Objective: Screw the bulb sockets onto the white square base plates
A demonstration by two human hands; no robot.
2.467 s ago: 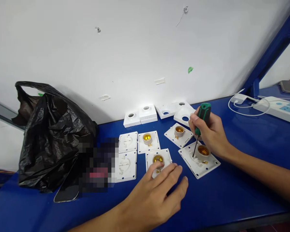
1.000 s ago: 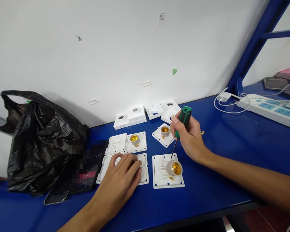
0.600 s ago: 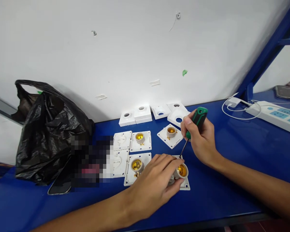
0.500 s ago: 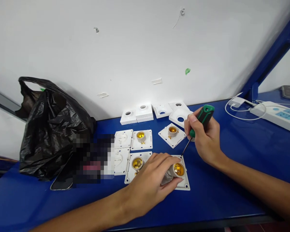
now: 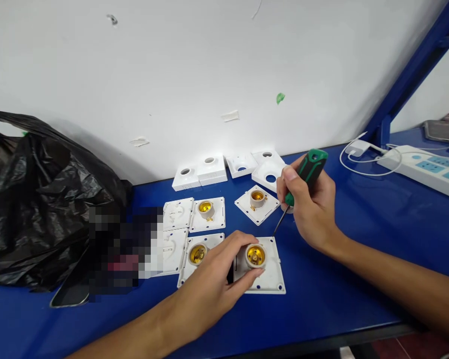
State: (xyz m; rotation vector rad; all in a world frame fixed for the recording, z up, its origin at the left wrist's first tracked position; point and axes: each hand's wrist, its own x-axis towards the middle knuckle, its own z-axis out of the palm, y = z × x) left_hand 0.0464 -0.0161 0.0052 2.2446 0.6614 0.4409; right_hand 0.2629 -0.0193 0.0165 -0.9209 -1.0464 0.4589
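My left hand (image 5: 224, 271) grips a round lamp socket (image 5: 255, 256) with a brass-coloured inside, thumb and fingers on either side of it. The socket sits on a square white base plate (image 5: 271, 279) lying on the table. In my right hand (image 5: 310, 204) is a screwdriver (image 5: 309, 172) with a green and black handle. Its thin shaft slants down, the tip close to the plate's far corner; whether they touch I cannot tell. Left of this plate lies another plate with a socket (image 5: 198, 254), partly behind my left hand. Two more socketed plates, one with a socket (image 5: 258, 198) turned diamond-wise, lie farther back.
Bare white plates (image 5: 177, 214) lie left of the sockets. Several white square covers (image 5: 212, 169) with round holes line the wall. A black plastic bag (image 5: 52, 199) and a phone (image 5: 73, 289) are at left. A power strip (image 5: 430, 167) with white cables lies at right.
The view has shifted, so things appear farther left. My left hand has moved leftward round the socket, which now shows more fully. The screwdriver stays near the same plate's corner.
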